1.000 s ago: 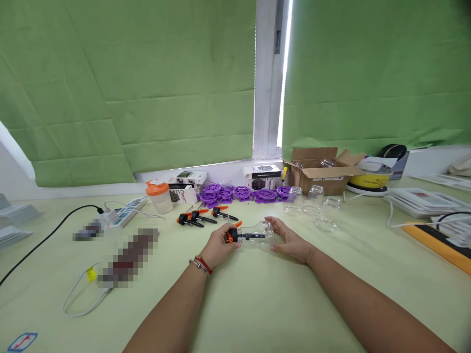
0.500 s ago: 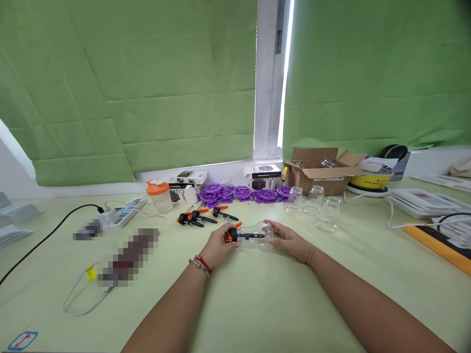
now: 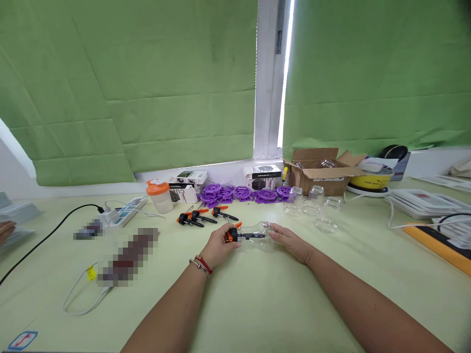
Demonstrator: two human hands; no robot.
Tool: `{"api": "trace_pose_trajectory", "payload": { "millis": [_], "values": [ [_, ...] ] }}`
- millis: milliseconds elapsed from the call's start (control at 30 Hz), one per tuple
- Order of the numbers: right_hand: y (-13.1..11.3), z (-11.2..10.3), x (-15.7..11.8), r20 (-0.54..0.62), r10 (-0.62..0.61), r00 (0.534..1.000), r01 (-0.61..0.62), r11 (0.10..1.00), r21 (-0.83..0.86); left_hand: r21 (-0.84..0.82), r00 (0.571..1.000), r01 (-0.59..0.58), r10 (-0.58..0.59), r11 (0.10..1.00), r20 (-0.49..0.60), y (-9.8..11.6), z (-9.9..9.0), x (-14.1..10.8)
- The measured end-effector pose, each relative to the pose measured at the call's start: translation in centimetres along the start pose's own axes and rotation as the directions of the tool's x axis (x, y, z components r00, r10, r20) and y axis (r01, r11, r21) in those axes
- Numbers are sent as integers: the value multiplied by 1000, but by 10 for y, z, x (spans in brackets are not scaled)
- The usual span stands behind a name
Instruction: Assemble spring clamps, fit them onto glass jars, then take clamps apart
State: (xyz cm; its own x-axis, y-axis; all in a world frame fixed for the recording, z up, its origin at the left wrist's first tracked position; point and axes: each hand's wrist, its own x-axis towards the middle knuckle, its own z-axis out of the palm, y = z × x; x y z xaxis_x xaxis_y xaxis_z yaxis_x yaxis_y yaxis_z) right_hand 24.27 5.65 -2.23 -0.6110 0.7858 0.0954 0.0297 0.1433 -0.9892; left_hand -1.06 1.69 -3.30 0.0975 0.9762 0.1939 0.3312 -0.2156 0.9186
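Note:
Between my hands a clear bottle [image 3: 256, 242] lies on its side, its base toward the right. A black and orange spray head [image 3: 233, 235] sits at its neck, with the black stem inside the bottle. My left hand [image 3: 218, 245] is closed around the spray head. At the other end, my right hand [image 3: 292, 241] grips the bottle's base, thumb in front and fingers partly hidden behind. Beyond my left hand lie several more black and orange spray heads [image 3: 198, 216]. Several clear bottles [image 3: 327, 215] stand upside down beyond my right hand.
Purple wheel-shaped parts [image 3: 242, 193] and printed boxes [image 3: 262, 177] line the wall. An open cardboard box [image 3: 324, 179] stands at back right. An orange-lidded shaker cup [image 3: 159, 198] and power strip [image 3: 128, 212] are at left. Another person's hand [image 3: 5, 230] touches papers at the left edge.
The fingers of my right hand have shifted slightly on the bottle's base. My left hand stays put. Another person's hand has come into view at the left edge.

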Motion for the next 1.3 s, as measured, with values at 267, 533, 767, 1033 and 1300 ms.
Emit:
{"api": "trace_pose_trajectory", "payload": {
  "millis": [267,533,767,1033,1300],
  "values": [
    [6,-1,5,-67,-18,998,9,992,-127,-6,1000,5,-5,1000,21,1,1,-1],
    [6,-1,4,-124,-9,992,-15,982,-189,4,1000,1,-1,1000,23,0,1,-1],
    [5,1,3,-124,12,992,-30,989,-143,3,1000,5,-5,1000,23,0,2,-1],
    [20,-11,2,3,-30,1000,30,995,-100,-5,1000,3,-3,1000,6,-3,1,1],
    [22,-10,3,8,-76,997,76,993,-89,-49,1000,21,-20,999,22,-3,2,1]
  ]
}}
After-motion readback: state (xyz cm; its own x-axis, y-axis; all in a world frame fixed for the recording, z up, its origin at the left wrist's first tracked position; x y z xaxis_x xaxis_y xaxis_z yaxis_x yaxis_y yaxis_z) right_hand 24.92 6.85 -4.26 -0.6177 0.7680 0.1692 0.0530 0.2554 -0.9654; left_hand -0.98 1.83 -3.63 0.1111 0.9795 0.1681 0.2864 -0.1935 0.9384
